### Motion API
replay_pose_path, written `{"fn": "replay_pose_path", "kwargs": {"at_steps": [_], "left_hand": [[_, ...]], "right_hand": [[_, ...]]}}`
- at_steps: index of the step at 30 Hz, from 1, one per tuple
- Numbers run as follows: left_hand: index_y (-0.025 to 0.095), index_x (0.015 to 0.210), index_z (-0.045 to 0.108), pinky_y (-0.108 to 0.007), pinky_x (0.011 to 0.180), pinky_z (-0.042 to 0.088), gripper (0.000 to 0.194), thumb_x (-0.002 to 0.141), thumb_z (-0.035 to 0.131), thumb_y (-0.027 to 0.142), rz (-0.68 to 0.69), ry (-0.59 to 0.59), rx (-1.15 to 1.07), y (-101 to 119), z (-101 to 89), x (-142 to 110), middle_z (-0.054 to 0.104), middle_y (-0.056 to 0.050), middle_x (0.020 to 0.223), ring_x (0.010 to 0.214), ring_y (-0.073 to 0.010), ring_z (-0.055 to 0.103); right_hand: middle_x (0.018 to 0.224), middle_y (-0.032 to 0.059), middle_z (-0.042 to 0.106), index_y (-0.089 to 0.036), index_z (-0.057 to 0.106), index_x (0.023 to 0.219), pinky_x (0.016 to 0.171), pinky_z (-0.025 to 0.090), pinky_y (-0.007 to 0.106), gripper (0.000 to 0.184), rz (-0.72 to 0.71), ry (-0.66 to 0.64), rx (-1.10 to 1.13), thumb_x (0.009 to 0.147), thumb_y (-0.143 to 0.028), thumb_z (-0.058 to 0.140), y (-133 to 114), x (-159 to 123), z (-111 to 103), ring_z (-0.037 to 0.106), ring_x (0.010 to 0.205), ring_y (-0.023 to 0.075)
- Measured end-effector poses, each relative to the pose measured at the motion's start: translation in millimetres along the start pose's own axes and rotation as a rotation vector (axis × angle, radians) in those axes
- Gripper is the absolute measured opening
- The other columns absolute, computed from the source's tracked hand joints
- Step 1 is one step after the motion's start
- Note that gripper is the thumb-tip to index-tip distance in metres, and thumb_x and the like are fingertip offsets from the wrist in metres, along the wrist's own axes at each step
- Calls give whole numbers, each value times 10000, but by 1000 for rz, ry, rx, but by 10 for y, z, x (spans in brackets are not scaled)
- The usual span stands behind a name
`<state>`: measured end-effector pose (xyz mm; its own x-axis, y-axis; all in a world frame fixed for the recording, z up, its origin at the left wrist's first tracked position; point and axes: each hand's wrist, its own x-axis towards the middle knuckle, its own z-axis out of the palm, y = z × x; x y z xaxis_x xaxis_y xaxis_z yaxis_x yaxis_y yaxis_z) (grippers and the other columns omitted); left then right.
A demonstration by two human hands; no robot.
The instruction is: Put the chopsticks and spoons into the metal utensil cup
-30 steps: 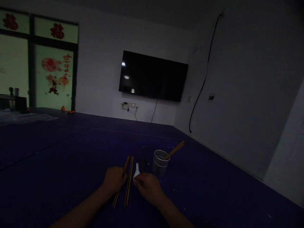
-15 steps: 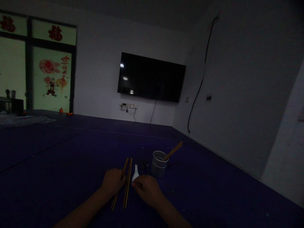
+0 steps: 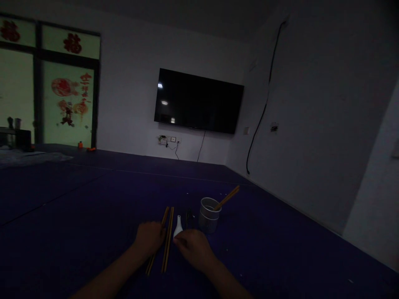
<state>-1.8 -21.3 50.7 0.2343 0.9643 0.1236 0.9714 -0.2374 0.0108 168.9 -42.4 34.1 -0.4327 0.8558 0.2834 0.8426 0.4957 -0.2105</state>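
In dim light my left hand rests with curled fingers on a wooden chopstick lying on the dark purple mat. A second pair of chopsticks lies between my hands. My right hand is closed, its fingertips at the handle of a white ceramic spoon. A small dark object lies right of the spoon. Beyond it stands a grey cup with one chopstick leaning out of it.
The purple mat covers the whole floor up to white walls. A black television hangs on the far wall above a power socket. A window with red paper decorations is at the left. A black cable runs down the right wall.
Both hands stay at the chopsticks and spoon with almost no movement. The head camera has shifted slightly since a second ago, so the scene sits a little lower and further left.
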Motion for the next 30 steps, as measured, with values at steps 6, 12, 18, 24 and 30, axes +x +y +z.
{"fn": "replay_pose_path", "kwargs": {"at_steps": [6, 12, 18, 24, 30], "left_hand": [[120, 965, 700, -405, 804, 487, 393, 880, 342, 257, 4, -27, 19, 38, -67, -20, 707, -183, 964, 912, -291, 672], [97, 950, 698, -395, 799, 490, 369, 847, 362, 208, 7, -26, 9, 33, -74, -24, 710, -172, 962, 909, -295, 671], [113, 953, 689, -377, 782, 495, 356, 837, 375, 234, -5, -39, -9, -6, -21, 8, 708, -164, 968, 905, -288, 671], [137, 922, 687, -344, 770, 482, 371, 868, 348, 277, -36, -11, -102, -52, 21, 28, 712, -146, 925, 899, -267, 674], [166, 840, 655, -286, 711, 449, 357, 894, 343, 331, 21, 81, -262, -14, -44, 9, 710, -93, 841, 803, -214, 667]], "right_hand": [[827, 23, 716, -213, 681, 818, 648, 356, 223, 249, 20, 26, -2, 903, -305, 466, -1, -2, 11, 642, 784, 158], [828, 20, 716, -214, 672, 801, 656, 357, 221, 263, -11, 39, 6, 910, -298, 449, 9, -4, 17, 644, 792, 157], [825, 18, 714, -215, 675, 803, 637, 346, 220, 270, -10, 49, 17, 911, -301, 443, 14, -12, 40, 641, 776, 151], [790, 15, 704, -220, 681, 802, 622, 340, 223, 258, 7, 103, 47, 896, -295, 452, 25, 3, 44, 630, 753, 152], [673, 11, 667, -218, 707, 815, 558, 338, 226, 298, 56, 199, 267, 893, -343, 447, 24, 23, 38, 582, 602, 140]]}}
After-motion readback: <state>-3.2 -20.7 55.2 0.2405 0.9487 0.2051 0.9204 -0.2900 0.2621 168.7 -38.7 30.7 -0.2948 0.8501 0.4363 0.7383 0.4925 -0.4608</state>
